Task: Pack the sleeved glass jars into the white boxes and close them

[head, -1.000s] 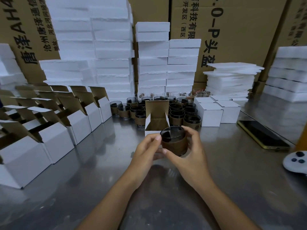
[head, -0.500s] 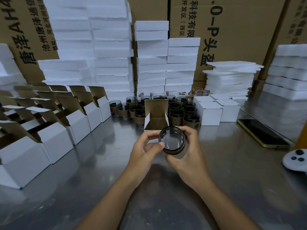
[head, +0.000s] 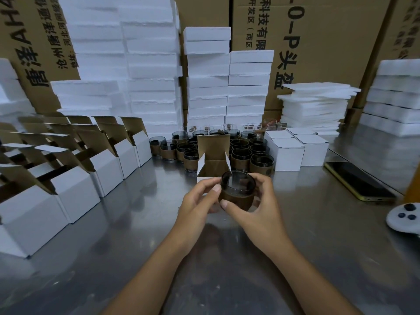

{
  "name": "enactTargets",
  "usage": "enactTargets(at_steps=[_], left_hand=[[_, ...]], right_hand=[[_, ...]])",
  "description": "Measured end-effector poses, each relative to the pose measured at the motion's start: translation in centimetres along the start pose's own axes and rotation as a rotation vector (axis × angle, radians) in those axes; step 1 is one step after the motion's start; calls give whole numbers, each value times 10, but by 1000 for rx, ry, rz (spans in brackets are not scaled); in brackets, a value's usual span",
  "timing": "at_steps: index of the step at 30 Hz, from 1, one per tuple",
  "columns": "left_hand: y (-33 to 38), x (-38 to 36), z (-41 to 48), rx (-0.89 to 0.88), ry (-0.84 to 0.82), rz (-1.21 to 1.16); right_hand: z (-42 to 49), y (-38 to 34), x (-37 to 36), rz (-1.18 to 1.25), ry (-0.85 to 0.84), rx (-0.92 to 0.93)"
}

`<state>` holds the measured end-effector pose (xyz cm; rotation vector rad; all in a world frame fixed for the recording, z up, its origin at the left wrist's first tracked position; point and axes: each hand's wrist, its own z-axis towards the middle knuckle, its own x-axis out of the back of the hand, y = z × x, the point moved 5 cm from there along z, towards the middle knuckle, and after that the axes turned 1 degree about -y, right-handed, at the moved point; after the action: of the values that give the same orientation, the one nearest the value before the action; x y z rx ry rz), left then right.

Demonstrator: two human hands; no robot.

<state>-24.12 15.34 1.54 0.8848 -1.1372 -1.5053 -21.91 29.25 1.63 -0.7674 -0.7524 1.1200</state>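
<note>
Head view: both hands are holding one sleeved glass jar (head: 237, 192) just above the steel table (head: 136, 246). The left hand (head: 200, 201) is curling its fingers (head: 205, 183) round the jar's left side, its thumb tip pressing near the rim. The right hand (head: 256, 205) is wrapping its fingers (head: 261, 178) round the far right side, its thumb pressing the brown sleeve from the near side. The jar is tilting its mouth toward the camera. Just beyond the fingertips an open white box (head: 212, 164) is standing with its lid flap up; whether the left fingers are touching it cannot be told. Behind it more sleeved jars (head: 241, 153) are clustering. Well right of the right fingers a phone (head: 359, 180) is lying.
</note>
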Motion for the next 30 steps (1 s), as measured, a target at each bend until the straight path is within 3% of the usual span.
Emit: enactTargets(at_steps=[18, 30], left_hand=[[-7, -9, -1, 63, -110, -85], [-4, -10, -1, 44, -88, -48]], right_hand=[[3, 15, -5, 347, -48, -612], [1, 13, -6, 376, -61, -663]])
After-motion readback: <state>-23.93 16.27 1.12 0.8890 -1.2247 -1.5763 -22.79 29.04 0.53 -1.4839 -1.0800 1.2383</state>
